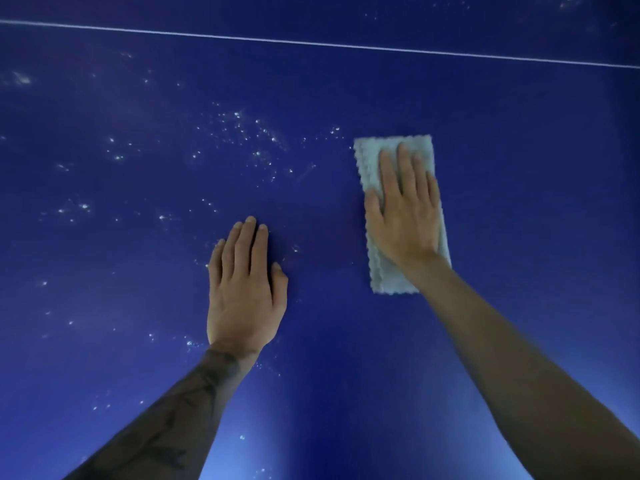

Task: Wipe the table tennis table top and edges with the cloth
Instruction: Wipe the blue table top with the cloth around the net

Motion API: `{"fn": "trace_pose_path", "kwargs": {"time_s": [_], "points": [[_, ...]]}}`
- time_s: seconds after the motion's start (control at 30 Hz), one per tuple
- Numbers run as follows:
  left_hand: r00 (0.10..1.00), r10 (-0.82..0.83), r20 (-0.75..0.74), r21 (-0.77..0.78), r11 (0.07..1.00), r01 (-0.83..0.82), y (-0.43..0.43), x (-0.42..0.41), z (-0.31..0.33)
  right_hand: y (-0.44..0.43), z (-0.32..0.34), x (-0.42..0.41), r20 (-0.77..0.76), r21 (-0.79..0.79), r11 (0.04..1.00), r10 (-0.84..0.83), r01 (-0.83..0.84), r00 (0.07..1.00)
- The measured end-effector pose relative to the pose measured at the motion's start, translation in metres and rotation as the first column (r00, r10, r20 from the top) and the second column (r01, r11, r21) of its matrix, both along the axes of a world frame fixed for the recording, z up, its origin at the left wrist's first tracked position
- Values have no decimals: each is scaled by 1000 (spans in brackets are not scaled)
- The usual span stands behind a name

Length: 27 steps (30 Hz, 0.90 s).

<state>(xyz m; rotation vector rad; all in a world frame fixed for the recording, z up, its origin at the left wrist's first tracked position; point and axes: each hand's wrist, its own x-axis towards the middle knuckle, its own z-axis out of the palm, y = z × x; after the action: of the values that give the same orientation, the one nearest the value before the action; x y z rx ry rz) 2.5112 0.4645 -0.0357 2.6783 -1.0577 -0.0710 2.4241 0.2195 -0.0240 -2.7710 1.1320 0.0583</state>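
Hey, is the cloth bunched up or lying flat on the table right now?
Flat: the cloth lies as a neat narrow rectangle, pressed under the open right hand.

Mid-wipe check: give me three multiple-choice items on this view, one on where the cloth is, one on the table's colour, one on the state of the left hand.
1. Where is the cloth?
A. Flat under the right hand
B. Lying alone, untouched
C. Hanging over an edge

2. What colour is the table top?
A. Green
B. Blue
C. Black

3. How is the left hand?
A. Curled into a fist
B. Pinching a second rag
C. Flat, with straight fingers, on the bare surface

Answers:
1 A: the right palm and fingers press on the cloth.
2 B: the surface is deep blue throughout.
3 C: its fingers lie straight on the table and hold nothing.
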Motion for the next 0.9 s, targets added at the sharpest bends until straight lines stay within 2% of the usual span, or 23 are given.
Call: {"fn": "trace_pose_path", "kwargs": {"time_s": [0.1, 0.17, 0.27, 0.33, 0.43, 0.53, 0.6, 0.67, 0.73, 0.8, 0.83, 0.9], "points": [[1000, -6, -7, 3, 1000, 6, 0, 1, 1, -4, 1, 54, 32, 32, 997, -78, 77, 996], [1000, -10, -10, 13, 1000, 10, 0, 1, 2, 22, -1, 68, 54, 48, 998, 35, -38, 998], [1000, -12, -6, 25, 1000, 12, -2, 2, 1, 61, -5, 43, 41, 8, 947, 322, -322, 946], [1000, -9, -12, 27, 1000, 10, -1, 2, 1, 50, -7, 20, 25, 10, 931, 364, -364, 931], [1000, -5, -22, 26, 1000, 6, -2, 3, 0, -3, -5, 26, 15, 17, 983, 181, -182, 983], [1000, -11, -24, 25, 1000, 12, -1, 3, -2, -39, 0, 78, 28, 18, 999, -33, 32, 999], [1000, -15, -15, 23, 1000, 16, -1, 3, -3, -31, 0, 113, 43, 48, 998, -47, 45, 998], [1000, -19, -8, 19, 1000, 19, 0, 3, -3, 0, 0, 123, 61, 60, 992, 111, -114, 992], [1000, -25, -4, 19, 999, 25, 1, 4, -3, 35, -2, 106, 55, 36, 938, 342, -344, 938], [1000, -27, -10, 24, 999, 27, 1, 4, -3, 42, -4, 80, 40, 18, 877, 478, -479, 877], [1000, -23, -14, 27, 999, 24, 0, 4, -3, 33, -4, 72, 32, 21, 870, 492, -493, 870], [1000, -20, -20, 32, 999, 21, -1, 4, -4, 2, -3, 74, 8, 40, 918, 395, -395, 919]]}}
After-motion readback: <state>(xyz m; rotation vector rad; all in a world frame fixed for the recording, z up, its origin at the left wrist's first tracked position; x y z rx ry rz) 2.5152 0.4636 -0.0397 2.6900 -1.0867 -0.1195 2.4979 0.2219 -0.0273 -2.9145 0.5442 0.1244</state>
